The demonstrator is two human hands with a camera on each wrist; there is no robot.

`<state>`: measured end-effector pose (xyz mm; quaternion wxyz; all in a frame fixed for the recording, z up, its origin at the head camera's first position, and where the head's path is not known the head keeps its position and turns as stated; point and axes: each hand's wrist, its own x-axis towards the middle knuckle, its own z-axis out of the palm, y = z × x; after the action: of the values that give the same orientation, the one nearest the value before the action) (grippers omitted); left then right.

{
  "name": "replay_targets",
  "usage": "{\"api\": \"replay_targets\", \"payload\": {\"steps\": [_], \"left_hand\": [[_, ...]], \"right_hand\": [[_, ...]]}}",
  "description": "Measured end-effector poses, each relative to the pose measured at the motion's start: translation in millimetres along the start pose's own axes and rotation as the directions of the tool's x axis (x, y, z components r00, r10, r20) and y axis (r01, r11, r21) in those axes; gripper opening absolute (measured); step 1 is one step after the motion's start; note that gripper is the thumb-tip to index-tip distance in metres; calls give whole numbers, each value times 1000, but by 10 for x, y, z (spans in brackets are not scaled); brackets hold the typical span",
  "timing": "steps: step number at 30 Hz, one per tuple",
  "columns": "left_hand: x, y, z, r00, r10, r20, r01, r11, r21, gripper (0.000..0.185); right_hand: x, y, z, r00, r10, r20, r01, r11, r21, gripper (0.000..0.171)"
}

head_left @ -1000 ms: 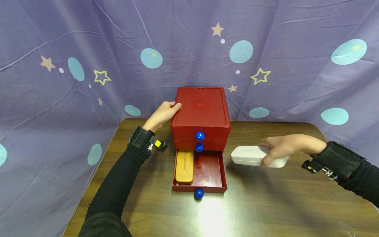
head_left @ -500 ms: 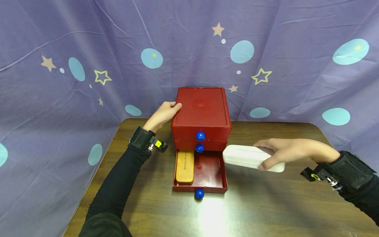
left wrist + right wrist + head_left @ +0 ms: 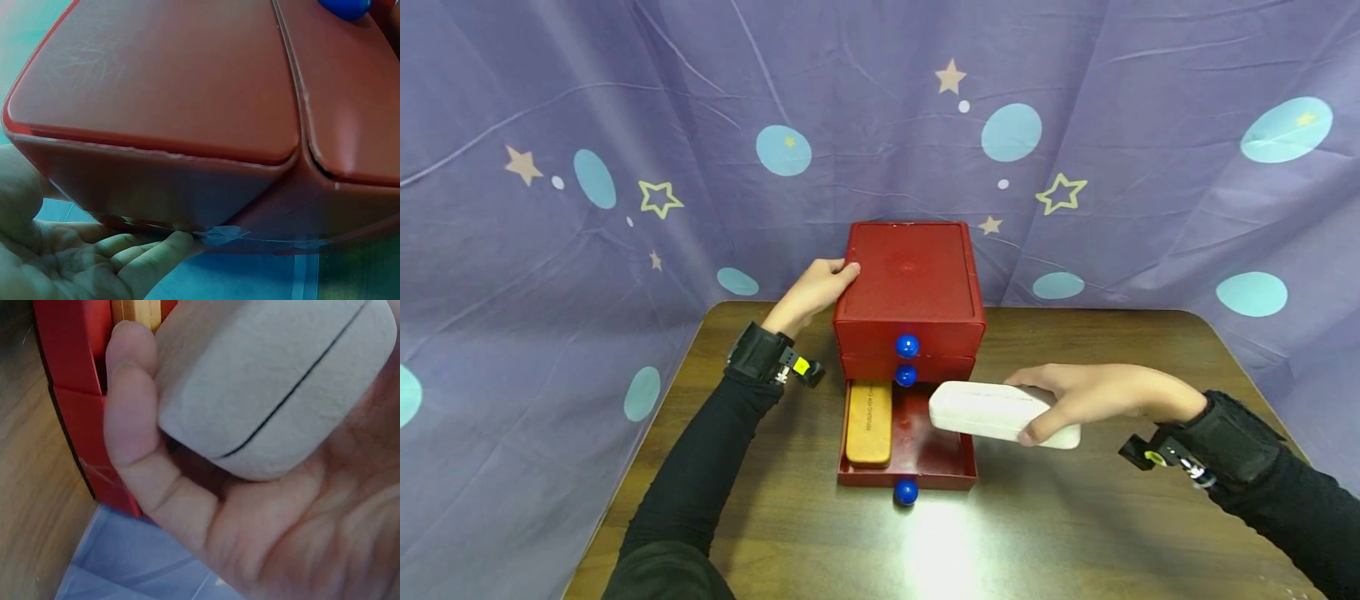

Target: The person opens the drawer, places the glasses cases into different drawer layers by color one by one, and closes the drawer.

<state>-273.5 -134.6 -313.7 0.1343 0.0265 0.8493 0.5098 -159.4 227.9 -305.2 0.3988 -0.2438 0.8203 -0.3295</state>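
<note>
A red drawer box [image 3: 910, 271] with blue ball knobs stands toward the back of the table. My left hand [image 3: 812, 292] grips its left side near the rear, thumb over the top edge; in the left wrist view the fingers [image 3: 150, 256] lie along the side. The lowest drawer [image 3: 928, 454] is pulled out. A yellow oblong case [image 3: 868, 425] with dark lettering lies along its left half. My right hand [image 3: 1090, 393] holds a white glasses case [image 3: 981, 408] with a dark seam [image 3: 290, 394], thumb and fingers on opposite sides. The case's left end overlaps the drawer's right half.
The two upper drawers [image 3: 865, 337] are closed. A brown wooden table [image 3: 1060, 525] carries everything. Behind it hangs a purple cloth [image 3: 880, 108] with stars and blue ovals. The drawer's blue knob [image 3: 906, 492] sticks out toward the front.
My right hand has carried the white glasses case leftward, from beside the drawer to over its right part. The left hand and the drawer box have stayed in place.
</note>
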Motion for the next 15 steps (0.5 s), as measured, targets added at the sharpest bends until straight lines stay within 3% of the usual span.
{"api": "replay_targets", "payload": {"steps": [15], "left_hand": [[-12, 6, 17, 1000, 3, -1, -3, 1000, 11, 54]], "right_hand": [[407, -26, 240, 998, -57, -15, 56, 998, -32, 56]]}}
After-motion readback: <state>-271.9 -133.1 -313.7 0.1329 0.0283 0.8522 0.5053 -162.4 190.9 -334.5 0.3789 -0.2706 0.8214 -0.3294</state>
